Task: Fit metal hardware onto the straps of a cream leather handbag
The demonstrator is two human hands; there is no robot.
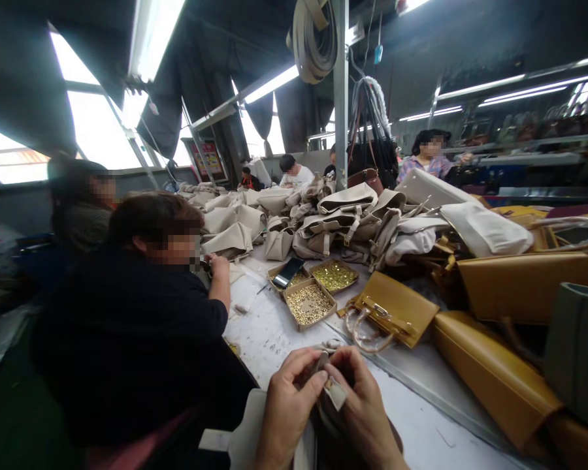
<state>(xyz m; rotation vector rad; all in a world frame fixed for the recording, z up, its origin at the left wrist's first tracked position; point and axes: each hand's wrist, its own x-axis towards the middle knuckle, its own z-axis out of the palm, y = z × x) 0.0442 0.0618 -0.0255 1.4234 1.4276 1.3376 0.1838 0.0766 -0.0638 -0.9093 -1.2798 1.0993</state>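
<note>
My left hand [289,401] and my right hand [360,405] meet at the bottom centre, both pinched on a small beige leather piece [336,391]. Its light tab shows between my fingertips. A darker part of the same piece hangs below the hands, partly hidden. Beyond the hands lie cardboard trays of gold metal fittings [308,303] and a mustard-yellow handbag [392,313] on the white worktable [274,333].
A person in a black top [127,326] sits close at my left, working at the table. Beige bags [343,215] are heaped mid-table; yellow bags [500,372] line the right. A phone [288,271] rests on one tray. Other workers sit farther back.
</note>
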